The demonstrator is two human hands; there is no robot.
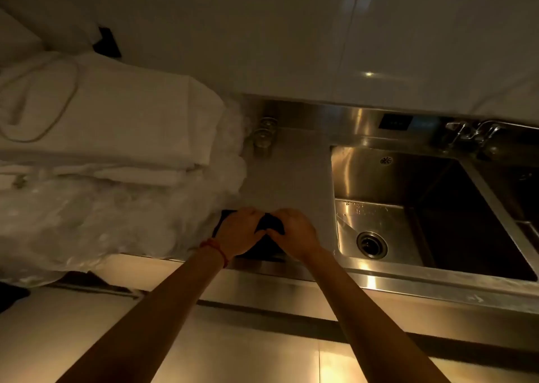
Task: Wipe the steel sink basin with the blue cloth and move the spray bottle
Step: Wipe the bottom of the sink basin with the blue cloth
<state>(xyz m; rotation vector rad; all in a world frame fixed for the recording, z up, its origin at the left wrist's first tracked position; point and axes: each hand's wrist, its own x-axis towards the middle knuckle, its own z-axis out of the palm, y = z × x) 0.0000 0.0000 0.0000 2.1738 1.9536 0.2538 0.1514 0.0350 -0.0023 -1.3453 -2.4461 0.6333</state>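
A: Nearest us, what are the hands doing?

B: Both grip the dark cloth (269, 225) on the countertop (288, 178), close to its front edge. The left hand (237, 232) and right hand (294, 231) have fingers curled into it, thumbs nearly touching. In this dim light it reads almost black rather than blue.

A: What could go wrong?

B: I'd guess a bunched cloth wipes badly and could snag the drain strainer (372, 244) in the sink basin (379, 175). The plastic-wrapped white linen (116, 137) just left of the hands may get damp or dragged if the cloth swings that way.

A: Anything inside the basin?

B: Only the strainer and a few droplets on its raised step; the deep part is too dark to tell.

A: Farther back?

B: Two drinking glasses (262, 137), seemingly empty, then the faucet (472, 134). No spray bottle is visible.
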